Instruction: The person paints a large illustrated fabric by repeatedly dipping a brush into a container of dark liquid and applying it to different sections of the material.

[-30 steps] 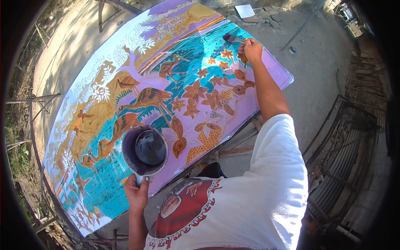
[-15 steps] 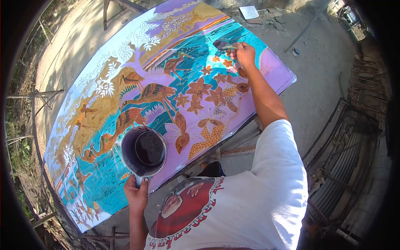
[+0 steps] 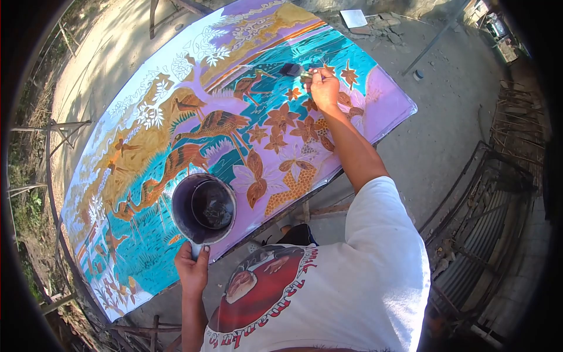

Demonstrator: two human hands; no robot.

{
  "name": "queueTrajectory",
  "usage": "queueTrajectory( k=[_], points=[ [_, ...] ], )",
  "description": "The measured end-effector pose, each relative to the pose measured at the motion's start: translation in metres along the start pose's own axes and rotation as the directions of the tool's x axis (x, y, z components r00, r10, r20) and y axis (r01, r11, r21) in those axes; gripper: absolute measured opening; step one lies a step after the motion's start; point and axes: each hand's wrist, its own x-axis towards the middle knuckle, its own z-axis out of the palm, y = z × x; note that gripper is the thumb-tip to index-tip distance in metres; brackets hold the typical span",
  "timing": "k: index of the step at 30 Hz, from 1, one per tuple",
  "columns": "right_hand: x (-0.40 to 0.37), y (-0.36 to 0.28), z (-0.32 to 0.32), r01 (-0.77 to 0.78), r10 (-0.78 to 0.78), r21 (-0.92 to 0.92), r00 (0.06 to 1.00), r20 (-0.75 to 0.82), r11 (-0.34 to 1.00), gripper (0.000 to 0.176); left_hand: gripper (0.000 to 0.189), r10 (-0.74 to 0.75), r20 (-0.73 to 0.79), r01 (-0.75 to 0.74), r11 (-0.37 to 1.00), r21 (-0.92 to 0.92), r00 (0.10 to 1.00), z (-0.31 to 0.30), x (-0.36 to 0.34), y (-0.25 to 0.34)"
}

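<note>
My left hand (image 3: 192, 273) is closed round the handle of a deep round saucepan (image 3: 182, 206), held over the near edge of a large painted cloth (image 3: 387, 105). Dark liquid fills part of the pan. A wide paintbrush (image 3: 291, 70) with dark bristles is in my right hand (image 3: 325, 89), fingers wrapped round its handle. Its bristles lie over the turquoise area near the cloth's far side. White outlines, brown birds, orange flowers, and purple and ochre areas cover the cloth.
A wooden frame (image 3: 331, 209) shows under the cloth's near edge. On the ground at the back lies a pale flat square (image 3: 353, 19) beside broken rubble (image 3: 387, 35). Corrugated sheets (image 3: 484, 234) and stacked sticks (image 3: 513, 126) stand to the right.
My right hand has moved left and slightly nearer with the paintbrush, uncovering orange flowers on its right. My left hand and the saucepan stay nearly in place.
</note>
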Motion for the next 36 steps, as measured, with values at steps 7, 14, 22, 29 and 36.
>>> queueTrajectory(
  k=[7,14,22,29,36],
  points=[
    [-0.031,0.007,0.033,-0.045,0.045,-0.002,0.997,0.063,0.999,0.018,0.009,0.031,-0.001,-0.031,0.999,-0.011,1.000,0.001,-0.001,-0.003],
    [0.019,0.016,-0.025,0.206,-0.241,-0.365,0.969,-0.052,0.908,0.022,0.011,-0.002,0.004,0.002,1.000,0.013,1.000,-0.004,-0.003,-0.005],
    [-0.053,0.007,0.025,0.082,-0.055,-0.095,0.964,0.260,0.992,0.022,0.015,-0.032,-0.010,0.032,0.999,-0.006,0.999,-0.007,-0.002,-0.006],
    [-0.064,-0.005,0.060,-0.010,0.046,-0.167,0.976,0.215,0.986,0.023,0.018,0.002,-0.018,-0.001,0.999,0.049,1.000,-0.008,-0.001,-0.004],
    [-0.111,-0.013,0.064,-0.053,0.132,-0.204,0.908,0.398,0.978,0.022,0.018,0.040,-0.006,-0.039,0.996,0.082,0.999,-0.005,0.004,-0.002]
  ],
)
